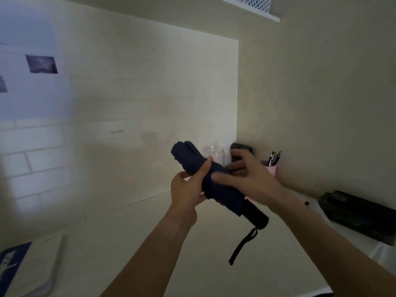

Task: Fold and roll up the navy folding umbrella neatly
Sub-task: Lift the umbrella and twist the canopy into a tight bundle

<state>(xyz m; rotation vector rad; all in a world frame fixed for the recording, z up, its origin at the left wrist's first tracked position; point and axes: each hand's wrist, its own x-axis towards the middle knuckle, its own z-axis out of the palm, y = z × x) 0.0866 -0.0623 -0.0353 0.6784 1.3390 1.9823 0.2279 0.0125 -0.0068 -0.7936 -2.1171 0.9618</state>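
At the far left edge of the worktop (132, 239) lies a pale book (27, 269) with a blue-and-white cover, flat and partly cut off by the frame. On the wall above it hang several small photographs (41, 64), blurred beyond reading.

Centre frame, the left hand (188, 189) is closed around the middle of the navy folding umbrella (214, 183), thumb pressed over the rolled fabric and fingers wrapped beneath. The umbrella is held in the air above the worktop, tilted, its bunched canopy end up and to the left, its black handle (257, 217) down and to the right. A dark wrist strap (243, 246) hangs loose from the handle end, not touching the surface as far as can be seen.

The right hand (246, 172) rests against the fabric just beside the left, fingers spread across the roll; it is motion-blurred, and whether it grips the cloth or only presses on it cannot be told.

Behind the hands, in the corner, stand a clear glass jar (214, 154) and a dark object, partly hidden. Further right a pink cup (271, 169) holds pens. At the far right a dark case (362, 215) lies on the worktop, well apart from the umbrella.
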